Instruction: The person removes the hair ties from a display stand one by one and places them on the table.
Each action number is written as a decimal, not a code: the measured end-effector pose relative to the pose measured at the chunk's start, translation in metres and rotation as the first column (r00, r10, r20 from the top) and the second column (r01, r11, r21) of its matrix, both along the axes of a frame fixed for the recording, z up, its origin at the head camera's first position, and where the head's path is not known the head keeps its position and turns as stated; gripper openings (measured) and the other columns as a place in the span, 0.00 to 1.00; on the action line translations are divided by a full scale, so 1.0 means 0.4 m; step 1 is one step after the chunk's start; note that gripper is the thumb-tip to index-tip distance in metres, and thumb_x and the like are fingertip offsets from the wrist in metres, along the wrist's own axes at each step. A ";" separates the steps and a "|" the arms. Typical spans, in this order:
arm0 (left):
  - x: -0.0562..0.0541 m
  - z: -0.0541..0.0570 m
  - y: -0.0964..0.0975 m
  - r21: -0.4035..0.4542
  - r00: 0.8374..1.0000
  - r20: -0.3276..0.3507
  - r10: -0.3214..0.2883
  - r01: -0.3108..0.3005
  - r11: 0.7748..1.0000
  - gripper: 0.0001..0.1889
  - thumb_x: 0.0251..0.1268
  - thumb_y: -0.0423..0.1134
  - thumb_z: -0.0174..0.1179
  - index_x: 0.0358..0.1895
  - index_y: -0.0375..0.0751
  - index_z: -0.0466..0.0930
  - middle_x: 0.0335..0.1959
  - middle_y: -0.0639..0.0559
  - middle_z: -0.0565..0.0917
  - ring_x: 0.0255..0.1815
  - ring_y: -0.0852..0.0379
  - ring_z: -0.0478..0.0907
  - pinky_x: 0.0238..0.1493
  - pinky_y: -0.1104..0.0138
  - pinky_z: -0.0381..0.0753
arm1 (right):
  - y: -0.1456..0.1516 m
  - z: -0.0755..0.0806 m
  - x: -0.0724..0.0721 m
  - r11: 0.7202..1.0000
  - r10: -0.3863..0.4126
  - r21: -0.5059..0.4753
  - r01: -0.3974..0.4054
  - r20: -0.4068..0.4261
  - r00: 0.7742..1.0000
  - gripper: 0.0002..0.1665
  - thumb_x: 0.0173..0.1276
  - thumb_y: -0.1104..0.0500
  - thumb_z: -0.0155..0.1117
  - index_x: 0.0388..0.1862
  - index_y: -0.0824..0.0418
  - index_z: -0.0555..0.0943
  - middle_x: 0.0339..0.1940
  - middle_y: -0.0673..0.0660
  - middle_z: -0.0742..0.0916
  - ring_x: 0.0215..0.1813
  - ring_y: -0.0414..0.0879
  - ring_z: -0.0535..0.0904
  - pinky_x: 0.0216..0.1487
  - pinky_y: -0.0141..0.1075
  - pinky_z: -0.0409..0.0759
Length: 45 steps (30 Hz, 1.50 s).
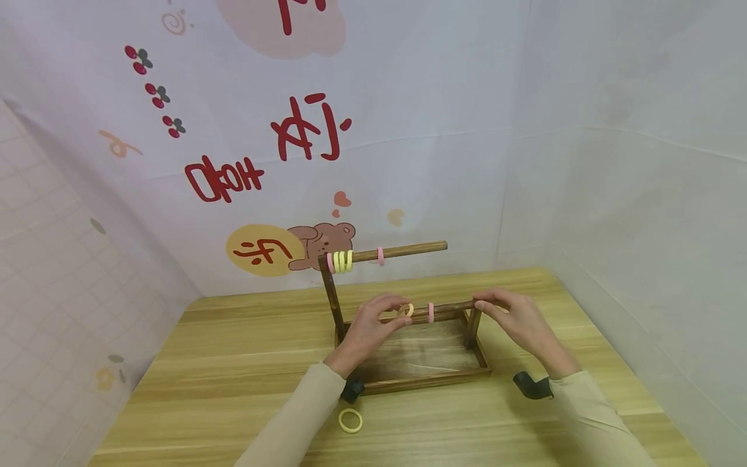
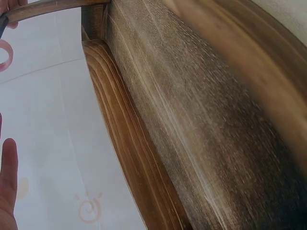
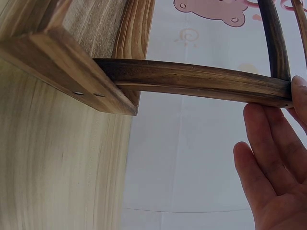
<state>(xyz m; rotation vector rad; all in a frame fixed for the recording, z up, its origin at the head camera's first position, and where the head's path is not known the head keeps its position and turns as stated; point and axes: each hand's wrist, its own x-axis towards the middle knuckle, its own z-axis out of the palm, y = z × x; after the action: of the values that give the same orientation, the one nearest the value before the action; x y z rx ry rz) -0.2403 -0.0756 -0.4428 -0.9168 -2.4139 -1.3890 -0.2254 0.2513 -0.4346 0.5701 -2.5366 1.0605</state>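
Observation:
A dark wooden rack (image 1: 428,373) with an upper and a lower bar stands on the table. My left hand (image 1: 373,324) is at the left part of the lower bar (image 1: 449,307), thumb and forefinger pinching a pale yellow ring (image 1: 410,311) around it. Farther right on that bar hangs a pink ring (image 1: 430,312). With thumb and fingers, my right hand (image 1: 519,318) grips the bar's right end, where it meets the short post (image 3: 192,81). In the left wrist view only a few fingers (image 2: 8,172) show at the edge.
The upper bar (image 1: 414,249) carries several yellow rings (image 1: 342,261) and a pink ring (image 1: 380,255), with another pink ring (image 1: 329,263) beside the tall post (image 1: 332,295). A loose yellow ring (image 1: 350,421) lies on the table (image 1: 233,363) in front. A printed cloth (image 1: 408,97) hangs behind.

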 end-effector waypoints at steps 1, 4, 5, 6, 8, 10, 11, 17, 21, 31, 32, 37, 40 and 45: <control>0.000 0.000 -0.001 0.002 1.000 -0.006 -0.003 0.003 1.000 0.19 0.65 0.38 0.72 0.58 0.44 0.87 0.55 0.51 0.86 0.51 0.55 0.82 0.46 0.67 0.87 | 0.000 0.001 0.000 1.000 0.000 0.001 0.000 0.000 1.000 0.13 0.77 0.57 0.66 0.54 0.61 0.88 0.50 0.57 0.91 0.56 0.62 0.86 0.55 0.61 0.82; 0.002 0.003 -0.006 0.013 1.000 -0.011 -0.016 0.016 1.000 0.18 0.65 0.37 0.72 0.58 0.43 0.87 0.55 0.50 0.86 0.51 0.52 0.82 0.46 0.65 0.88 | 0.000 0.003 0.003 1.000 0.000 0.003 0.000 -0.008 1.000 0.13 0.77 0.57 0.66 0.54 0.61 0.88 0.49 0.57 0.91 0.56 0.63 0.86 0.54 0.61 0.82; 0.003 0.004 -0.007 0.015 1.000 -0.015 -0.020 0.020 1.000 0.18 0.65 0.37 0.71 0.58 0.43 0.87 0.55 0.50 0.86 0.51 0.50 0.82 0.46 0.64 0.88 | -0.001 0.004 0.003 1.000 -0.001 0.005 0.001 -0.011 1.000 0.13 0.77 0.57 0.66 0.54 0.61 0.88 0.49 0.57 0.91 0.56 0.63 0.86 0.54 0.61 0.82; 0.003 0.004 -0.009 0.015 1.000 -0.017 -0.021 0.022 1.000 0.18 0.66 0.37 0.71 0.58 0.43 0.87 0.55 0.50 0.86 0.51 0.49 0.82 0.46 0.64 0.88 | -0.002 0.005 0.004 1.000 -0.002 0.005 0.002 -0.016 1.000 0.13 0.77 0.57 0.66 0.54 0.61 0.88 0.49 0.57 0.91 0.55 0.63 0.86 0.54 0.60 0.83; 0.004 0.004 -0.013 0.017 1.000 -0.020 -0.021 0.021 1.000 0.18 0.66 0.37 0.71 0.58 0.43 0.87 0.55 0.50 0.86 0.51 0.48 0.82 0.46 0.64 0.88 | -0.002 0.005 0.004 1.000 -0.003 0.006 0.003 -0.020 1.000 0.13 0.77 0.57 0.66 0.54 0.61 0.88 0.49 0.57 0.91 0.55 0.63 0.86 0.53 0.60 0.83; 0.005 0.005 -0.017 0.025 0.999 -0.026 -0.025 0.026 0.999 0.18 0.66 0.37 0.71 0.58 0.43 0.87 0.55 0.49 0.86 0.51 0.47 0.82 0.46 0.65 0.88 | -0.002 0.005 0.004 1.000 -0.006 0.006 0.006 -0.022 1.000 0.12 0.77 0.57 0.66 0.53 0.61 0.88 0.49 0.57 0.91 0.55 0.63 0.86 0.53 0.60 0.83; 0.006 0.005 -0.018 0.029 0.999 -0.029 -0.025 0.026 0.999 0.18 0.66 0.37 0.71 0.58 0.43 0.87 0.54 0.48 0.86 0.51 0.46 0.83 0.46 0.65 0.88 | -0.002 0.006 0.005 1.000 -0.005 0.008 0.006 -0.022 1.000 0.12 0.77 0.58 0.66 0.53 0.61 0.88 0.49 0.57 0.91 0.55 0.63 0.86 0.53 0.60 0.83; 0.011 0.006 -0.029 0.048 0.998 -0.056 -0.032 0.034 0.998 0.18 0.64 0.36 0.72 0.58 0.42 0.87 0.54 0.48 0.86 0.52 0.45 0.84 0.47 0.60 0.88 | -0.001 0.006 0.004 1.000 -0.007 0.009 0.007 -0.011 1.000 0.12 0.77 0.57 0.66 0.54 0.60 0.88 0.49 0.57 0.91 0.55 0.63 0.86 0.54 0.60 0.83; 0.015 0.011 -0.033 0.031 0.996 -0.090 -0.015 0.018 0.999 0.18 0.63 0.37 0.73 0.57 0.43 0.88 0.53 0.50 0.87 0.52 0.49 0.85 0.50 0.58 0.87 | -0.001 0.007 0.003 1.000 -0.004 0.010 0.004 -0.003 1.000 0.13 0.78 0.56 0.65 0.54 0.60 0.88 0.50 0.57 0.91 0.56 0.63 0.86 0.54 0.60 0.82; 0.030 0.019 -0.045 0.012 0.992 -0.122 -0.009 0.011 1.000 0.19 0.63 0.38 0.73 0.58 0.45 0.87 0.53 0.53 0.87 0.54 0.55 0.83 0.53 0.58 0.85 | -0.004 0.012 0.005 1.000 -0.007 0.014 0.007 -0.005 1.000 0.13 0.78 0.56 0.65 0.54 0.60 0.88 0.50 0.57 0.91 0.56 0.63 0.86 0.54 0.60 0.82; 0.031 0.019 -0.047 0.010 0.992 -0.124 -0.009 0.010 1.000 0.19 0.63 0.38 0.73 0.58 0.45 0.87 0.52 0.53 0.87 0.54 0.55 0.83 0.54 0.57 0.85 | -0.003 0.012 0.005 1.000 -0.007 0.014 0.007 -0.004 1.000 0.13 0.78 0.56 0.65 0.54 0.60 0.88 0.50 0.57 0.91 0.56 0.62 0.86 0.54 0.60 0.83; 0.040 0.024 -0.050 -0.002 0.991 -0.134 0.008 -0.009 1.000 0.19 0.62 0.35 0.74 0.58 0.45 0.87 0.53 0.54 0.87 0.56 0.54 0.83 0.59 0.53 0.82 | -0.002 0.013 0.003 1.000 0.004 0.006 -0.004 -0.001 1.000 0.14 0.77 0.56 0.66 0.54 0.62 0.88 0.50 0.57 0.91 0.56 0.63 0.86 0.54 0.60 0.82; 0.050 0.027 -0.052 -0.006 0.992 -0.128 0.022 -0.023 1.000 0.19 0.62 0.34 0.75 0.57 0.44 0.87 0.55 0.53 0.87 0.58 0.53 0.82 0.61 0.52 0.81 | -0.002 0.012 0.003 1.000 0.008 0.004 -0.008 -0.003 1.000 0.14 0.77 0.56 0.66 0.54 0.62 0.87 0.50 0.57 0.91 0.56 0.62 0.86 0.54 0.59 0.83; 0.065 0.029 -0.056 -0.007 0.994 -0.107 0.014 -0.015 1.000 0.19 0.63 0.35 0.74 0.57 0.42 0.87 0.56 0.52 0.86 0.59 0.51 0.82 0.61 0.51 0.80 | 0.000 0.008 0.002 1.000 0.011 0.013 -0.010 -0.019 1.000 0.14 0.77 0.57 0.66 0.54 0.62 0.87 0.50 0.57 0.91 0.55 0.62 0.86 0.54 0.59 0.83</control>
<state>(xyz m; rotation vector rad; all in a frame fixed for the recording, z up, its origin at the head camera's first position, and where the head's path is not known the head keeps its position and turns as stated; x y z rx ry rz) -0.2143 -0.0978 -0.4312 -0.9482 -2.3438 -1.2921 -0.2247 0.2514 -0.4316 0.5949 -2.5285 1.0379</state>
